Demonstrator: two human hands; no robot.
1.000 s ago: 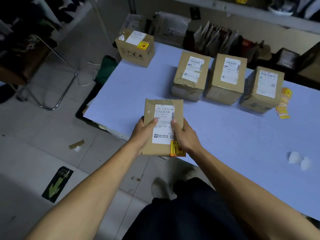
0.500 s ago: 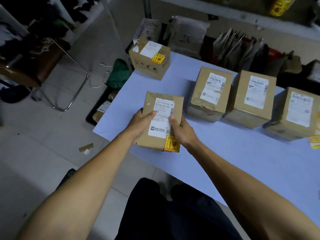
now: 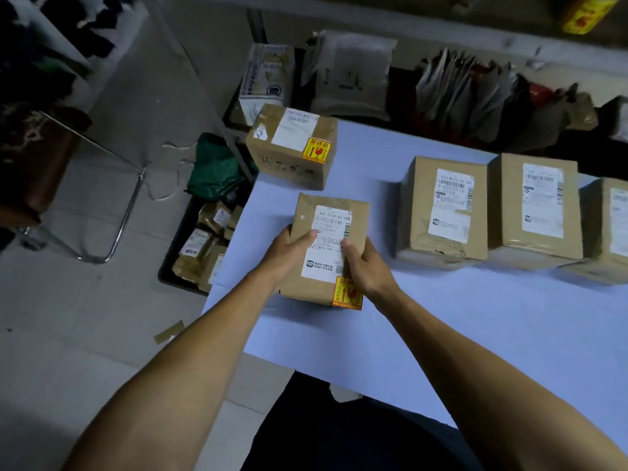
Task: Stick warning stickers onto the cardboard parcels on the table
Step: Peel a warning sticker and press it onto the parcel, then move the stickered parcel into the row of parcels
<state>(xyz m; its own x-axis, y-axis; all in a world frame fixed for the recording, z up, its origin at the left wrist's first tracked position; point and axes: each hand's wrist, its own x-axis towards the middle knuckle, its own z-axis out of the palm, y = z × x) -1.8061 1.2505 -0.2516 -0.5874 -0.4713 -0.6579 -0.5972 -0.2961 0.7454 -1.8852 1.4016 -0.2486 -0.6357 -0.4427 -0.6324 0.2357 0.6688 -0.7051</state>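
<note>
1. While we've got the left hand and right hand both clamped on the stickered parcel mid-frame, it sits on the surface.
2. Bare parcels lie right, nearer our right hand.

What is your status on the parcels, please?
Both hands, left hand and right hand, grip the stickered parcel. Three parcels at right unstickered, nearest. Nothing in the way.

The pale blue table is carrying five cardboard parcels. I am holding one near its left edge; a stickered parcel is sitting beyond it at the far corner, and three unstickered parcels are standing in a row to its right
</note>
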